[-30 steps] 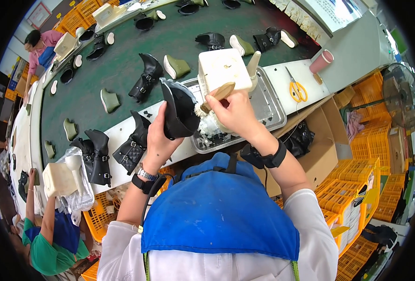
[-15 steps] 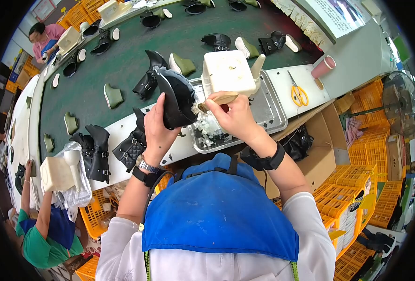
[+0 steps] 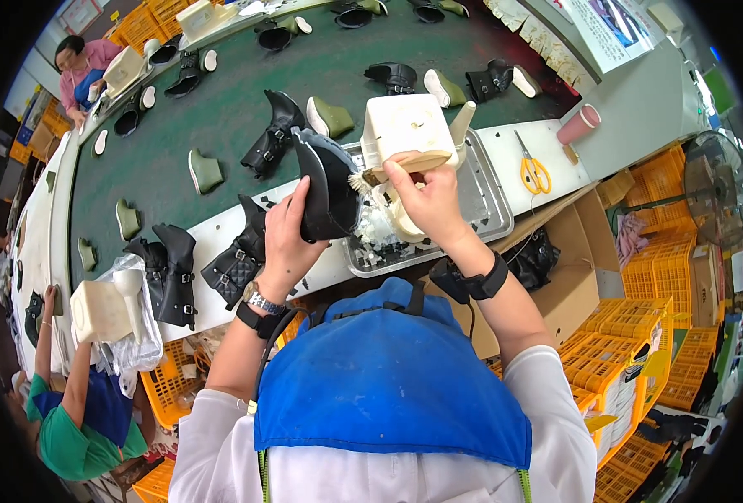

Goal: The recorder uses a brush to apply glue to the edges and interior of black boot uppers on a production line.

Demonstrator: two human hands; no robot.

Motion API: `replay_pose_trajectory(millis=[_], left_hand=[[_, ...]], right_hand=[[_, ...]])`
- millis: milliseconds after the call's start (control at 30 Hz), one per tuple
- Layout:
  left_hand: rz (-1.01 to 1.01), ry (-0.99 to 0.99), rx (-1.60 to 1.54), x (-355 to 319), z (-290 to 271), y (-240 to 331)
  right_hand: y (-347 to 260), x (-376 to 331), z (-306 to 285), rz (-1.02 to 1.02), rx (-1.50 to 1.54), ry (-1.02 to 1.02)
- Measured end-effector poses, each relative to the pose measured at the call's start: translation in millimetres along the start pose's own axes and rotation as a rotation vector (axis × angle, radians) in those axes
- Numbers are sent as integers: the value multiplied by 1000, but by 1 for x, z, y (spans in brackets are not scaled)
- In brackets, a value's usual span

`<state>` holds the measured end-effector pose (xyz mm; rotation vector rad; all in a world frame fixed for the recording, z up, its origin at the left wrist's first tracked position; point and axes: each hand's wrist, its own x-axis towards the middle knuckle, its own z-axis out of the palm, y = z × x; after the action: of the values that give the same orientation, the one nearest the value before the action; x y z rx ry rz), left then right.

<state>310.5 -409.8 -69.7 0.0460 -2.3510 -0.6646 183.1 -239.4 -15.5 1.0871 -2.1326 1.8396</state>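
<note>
Far off to the left of my hands, a co-worker in a green top (image 3: pixel 74 432) holds a cream plastic tub (image 3: pixel 99 310) beside a crumpled clear plastic bag (image 3: pixel 137 344), and just past them a pair of tall black boots (image 3: pixel 170 272) stands at the edge of the white tabletop (image 3: pixel 220 235). Nearer in, a quilted black boot (image 3: pixel 235 264) lies just left of my left wrist, which wears a watch (image 3: pixel 258 300). My left hand (image 3: pixel 286 230) is clenched around the black boot upper (image 3: pixel 328 184), holding it raised and tilted above the tabletop, with the fingers wrapped round its lower side. Touching the upper's right edge are the pale bristles of a wooden-handled brush (image 3: pixel 392 168), which my right hand (image 3: pixel 426 197) grips firmly between thumb and fingers. Directly beyond that hand sits a cream glue container (image 3: pixel 406 126), and beneath both hands lies a metal tray (image 3: pixel 484 205) smeared with whitish glue. My right wrist carries a black band (image 3: pixel 484 281). Beyond my hands the dark green conveyor belt (image 3: pixel 220 117) carries more black boots and olive soles. To the right of my right hand, yellow-handled scissors (image 3: pixel 535 172) lie on the tabletop, and further right stands a pink cup (image 3: pixel 579 126). Orange crates (image 3: pixel 648 277) stack up lower right.
</note>
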Motion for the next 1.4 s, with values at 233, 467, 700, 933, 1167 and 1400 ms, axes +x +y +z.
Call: replay_pose_trajectory(millis=[233, 467, 700, 933, 1167, 1400], left_hand=[[91, -142, -106, -4, -13, 3], [97, -226, -267, -3, -18, 7], [-231, -316, -576, -6, -17, -11], [-811, -305, -1423, -16, -20, -64], [-680, -434, -1511, -20, -20, -66], [-828, -662, -1642, -43, -10, -106]], right_hand=[[6, 16, -3, -32, -55, -3], [23, 32, 3, 20, -52, 0], [17, 38, -1, 174, 105, 44], [12, 30, -33, 389, 327, 140], [6, 32, -50, 332, 366, 117], [-34, 52, -24, 257, 324, -290]])
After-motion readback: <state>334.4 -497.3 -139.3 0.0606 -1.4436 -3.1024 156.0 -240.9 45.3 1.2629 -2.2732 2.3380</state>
